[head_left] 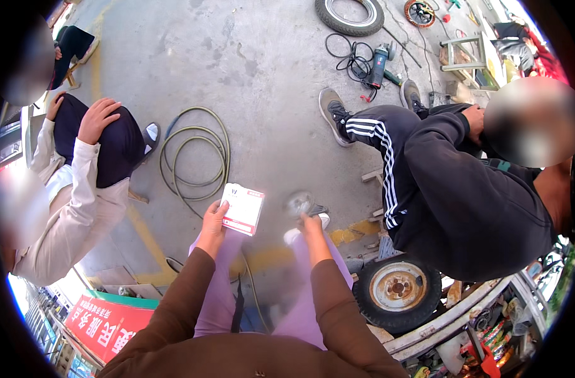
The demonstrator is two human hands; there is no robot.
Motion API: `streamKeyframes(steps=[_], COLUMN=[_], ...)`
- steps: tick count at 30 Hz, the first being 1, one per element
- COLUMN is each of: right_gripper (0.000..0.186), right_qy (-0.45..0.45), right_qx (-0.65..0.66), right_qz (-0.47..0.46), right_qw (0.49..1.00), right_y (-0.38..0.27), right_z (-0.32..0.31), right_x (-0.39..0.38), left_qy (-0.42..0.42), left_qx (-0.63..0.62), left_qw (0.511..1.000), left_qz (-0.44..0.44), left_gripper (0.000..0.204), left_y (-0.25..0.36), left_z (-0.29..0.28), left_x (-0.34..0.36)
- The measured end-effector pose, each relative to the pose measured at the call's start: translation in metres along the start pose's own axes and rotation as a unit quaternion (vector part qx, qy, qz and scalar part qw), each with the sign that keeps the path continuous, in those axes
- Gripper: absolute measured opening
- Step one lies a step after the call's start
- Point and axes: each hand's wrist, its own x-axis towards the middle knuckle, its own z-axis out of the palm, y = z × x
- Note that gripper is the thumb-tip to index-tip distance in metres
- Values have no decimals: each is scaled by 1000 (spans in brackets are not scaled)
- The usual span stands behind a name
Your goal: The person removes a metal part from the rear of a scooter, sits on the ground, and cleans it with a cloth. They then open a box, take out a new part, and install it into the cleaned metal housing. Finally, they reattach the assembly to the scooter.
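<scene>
Our left grip (214,219) pinches one white-and-red card (244,210) in front of our two legs (219,271), one coiled hose (227,151) lies on the floor (268,94), and we cannot tell whether our right grip (311,224) pinches anything

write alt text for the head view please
The left hand holds a white-and-red card; what the right hand holds, if anything, is too blurred to tell. A person in a pale jacket sits at left, another person in dark clothes at right, with a coiled hose and an angle grinder on the concrete floor.
</scene>
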Motion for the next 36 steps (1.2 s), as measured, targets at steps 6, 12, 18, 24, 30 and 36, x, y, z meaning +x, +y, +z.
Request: streamKeyframes(steps=[6,12,18,24,30,36], right_gripper=[17,17,20,30,39,19], right_qy=[-82,-226,-294,-312,-199,-24], right_qx=[7,53,68,-164,-580,-613], right_qz=[-16,9,6,1,-144,-438], right_qw=[996,973,953,936,777,657], right_y=[-37,-48,-41,-94,-106,-143], right_z=[33,57,65,69,80,59], right_x=[114,197,264,263,242,241], left_qy=[-17,-43,-99,-351,-309,-380], left_qx=[143,79,-51,-276,-149,202], left_qw=[987,982,954,877,924,875], left_qz=[67,165,279,176,167,222], left_gripper=[40,42,38,37,43,47], left_y=[8,65,88,78,76,111], left_z=[43,100,87,93,117,77], left_x=[73,66,89,93,83,172])
